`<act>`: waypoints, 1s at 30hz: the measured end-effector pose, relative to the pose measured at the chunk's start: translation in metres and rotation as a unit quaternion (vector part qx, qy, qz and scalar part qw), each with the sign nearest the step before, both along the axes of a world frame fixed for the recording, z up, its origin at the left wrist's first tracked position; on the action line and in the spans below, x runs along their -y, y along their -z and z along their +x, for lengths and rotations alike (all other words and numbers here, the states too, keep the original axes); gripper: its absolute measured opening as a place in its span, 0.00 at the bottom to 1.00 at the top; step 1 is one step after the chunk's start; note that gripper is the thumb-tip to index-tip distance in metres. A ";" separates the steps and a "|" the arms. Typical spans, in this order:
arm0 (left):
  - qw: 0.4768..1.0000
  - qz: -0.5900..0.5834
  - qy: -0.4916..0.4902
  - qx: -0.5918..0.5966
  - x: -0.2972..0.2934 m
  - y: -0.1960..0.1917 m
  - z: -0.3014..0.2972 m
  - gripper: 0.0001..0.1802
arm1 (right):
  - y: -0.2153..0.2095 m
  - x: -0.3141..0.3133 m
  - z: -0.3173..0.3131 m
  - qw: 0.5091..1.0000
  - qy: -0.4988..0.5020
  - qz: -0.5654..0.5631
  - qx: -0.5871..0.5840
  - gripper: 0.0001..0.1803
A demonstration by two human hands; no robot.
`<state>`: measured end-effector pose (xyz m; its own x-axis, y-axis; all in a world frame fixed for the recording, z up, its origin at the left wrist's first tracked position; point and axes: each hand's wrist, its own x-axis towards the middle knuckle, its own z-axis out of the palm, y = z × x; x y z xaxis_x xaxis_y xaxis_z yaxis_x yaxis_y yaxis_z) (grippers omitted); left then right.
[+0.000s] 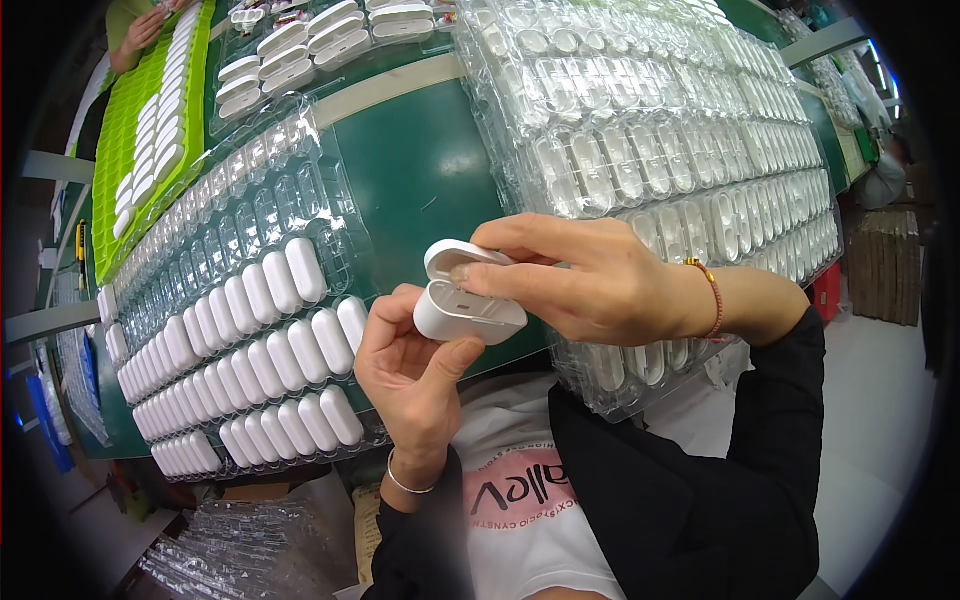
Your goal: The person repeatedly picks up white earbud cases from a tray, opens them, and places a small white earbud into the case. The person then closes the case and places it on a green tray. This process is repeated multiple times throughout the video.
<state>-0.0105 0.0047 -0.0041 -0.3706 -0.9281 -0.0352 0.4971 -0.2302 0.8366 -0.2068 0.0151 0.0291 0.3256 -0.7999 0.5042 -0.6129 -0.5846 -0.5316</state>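
Observation:
A white earbud charging case (468,312) is held up in front of me, its hinged lid (452,256) raised. My left hand (415,365) wraps round the lower body of the case, with the thumb along its near side. From the right, my right hand (575,275) grips the lid between thumb and fingers, the thumb tip inside it. To the left of my hands, a clear plastic tray (330,270) carries rows of closed white cases (262,292); its far rows have vacant pockets.
Stacked clear trays (640,160) with white case parts spread over the right of the green table (420,180). A lime-green tray (125,150) with white pieces stands at the far left, near another person's hands (145,28). Opened white cases (285,60) lie at the back.

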 end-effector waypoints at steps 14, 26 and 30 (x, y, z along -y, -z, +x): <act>0.997 0.056 -0.043 -0.024 -0.007 -0.013 0.006 0.21 | -0.021 0.004 0.003 0.998 -0.025 -0.001 0.050 0.21; 0.986 -0.024 -0.162 0.025 0.006 -0.023 0.031 0.28 | -0.034 0.060 0.044 0.984 -0.089 0.132 0.084 0.11; 0.962 -0.127 -0.209 0.119 0.002 -0.023 0.049 0.23 | -0.034 0.168 0.037 0.990 -0.006 0.112 0.083 0.08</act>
<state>0.0386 0.0026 0.0188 0.0275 -0.9843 0.1741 0.2889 0.1745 0.9413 -0.1697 -0.1525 0.0627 0.2625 -0.8946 0.3616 -0.4997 -0.4466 -0.7422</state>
